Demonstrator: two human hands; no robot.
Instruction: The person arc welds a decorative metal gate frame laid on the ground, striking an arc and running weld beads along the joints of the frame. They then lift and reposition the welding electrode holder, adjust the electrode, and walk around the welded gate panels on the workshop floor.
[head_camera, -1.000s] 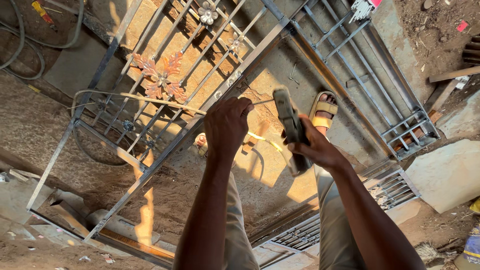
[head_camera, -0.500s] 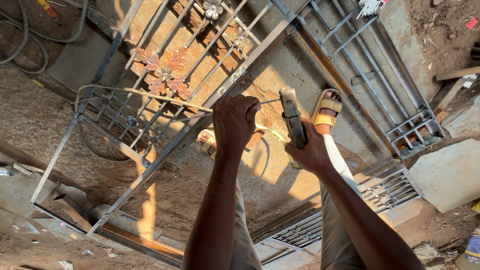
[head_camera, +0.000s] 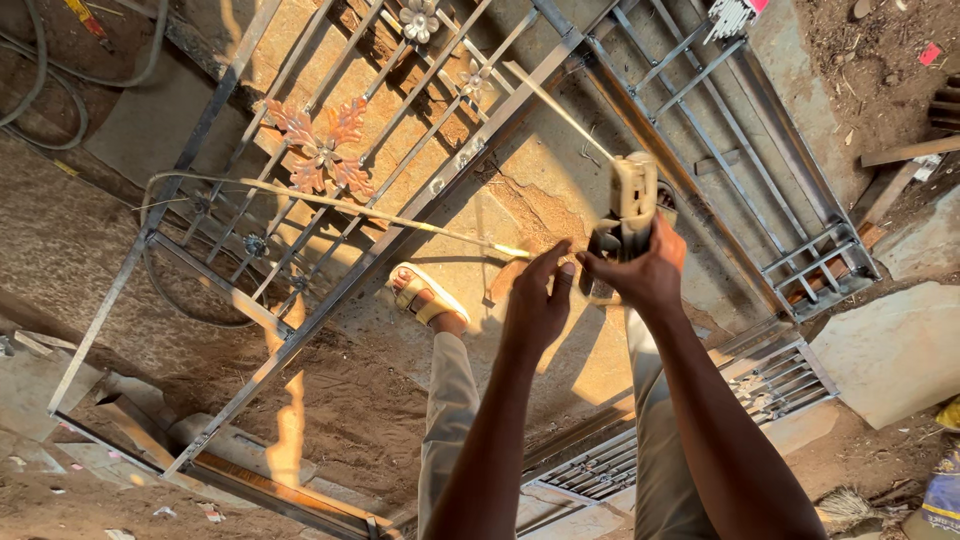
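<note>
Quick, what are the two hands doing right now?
Left hand: fingers loosely curled, holding nothing that shows, beside the tool.
Right hand: closed around the dark handle of a hand tool.

We see warm, low sunlight streaking the ground (head_camera: 560, 200), long hard shadows, dim corners, sharp focus, slight bending at edges.

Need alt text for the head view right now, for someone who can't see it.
Seen from above, the right hand holds up a small grey tool, with the left hand open beside it. Below, a metal gate frame with leaf ornaments lies on sandy ground, beside a sandalled foot.
</note>
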